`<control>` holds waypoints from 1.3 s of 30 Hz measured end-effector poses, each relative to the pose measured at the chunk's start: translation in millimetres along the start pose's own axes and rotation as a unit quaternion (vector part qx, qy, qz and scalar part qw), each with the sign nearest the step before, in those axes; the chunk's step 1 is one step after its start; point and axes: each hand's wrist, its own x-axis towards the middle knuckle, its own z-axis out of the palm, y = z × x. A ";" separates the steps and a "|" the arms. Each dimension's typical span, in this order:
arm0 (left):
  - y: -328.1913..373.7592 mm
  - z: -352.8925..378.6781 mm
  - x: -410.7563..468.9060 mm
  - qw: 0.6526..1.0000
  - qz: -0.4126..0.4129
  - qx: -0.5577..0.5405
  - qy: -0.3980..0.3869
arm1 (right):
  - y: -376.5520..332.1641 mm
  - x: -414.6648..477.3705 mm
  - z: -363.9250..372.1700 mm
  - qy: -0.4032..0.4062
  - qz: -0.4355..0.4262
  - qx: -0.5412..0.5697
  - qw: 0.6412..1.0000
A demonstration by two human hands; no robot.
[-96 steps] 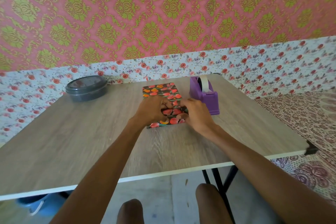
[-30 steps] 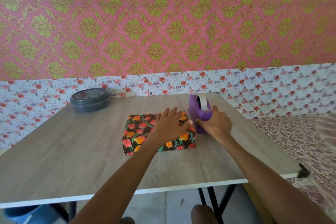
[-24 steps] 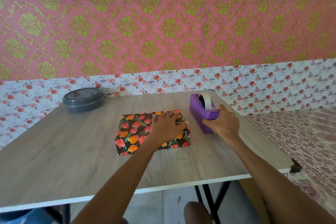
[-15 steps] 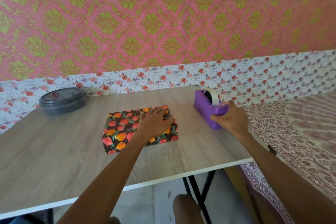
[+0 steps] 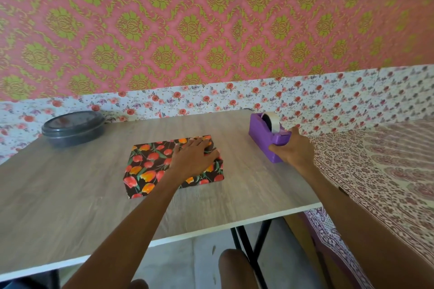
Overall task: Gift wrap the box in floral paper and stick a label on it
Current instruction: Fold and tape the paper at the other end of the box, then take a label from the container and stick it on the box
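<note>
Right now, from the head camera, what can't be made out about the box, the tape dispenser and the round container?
Head view:
- wrapped box: right-end folds and any tape there, under the left hand.
- tape dispenser: cutter end, covered by the right hand gripping it.
- dark container: contents, hidden by its lid.
</note>
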 end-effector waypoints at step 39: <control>-70.8 -54.7 -23.1 0.938 -0.047 -0.249 0.236 | -149.7 -41.2 19.3 -0.119 -0.241 0.222 0.937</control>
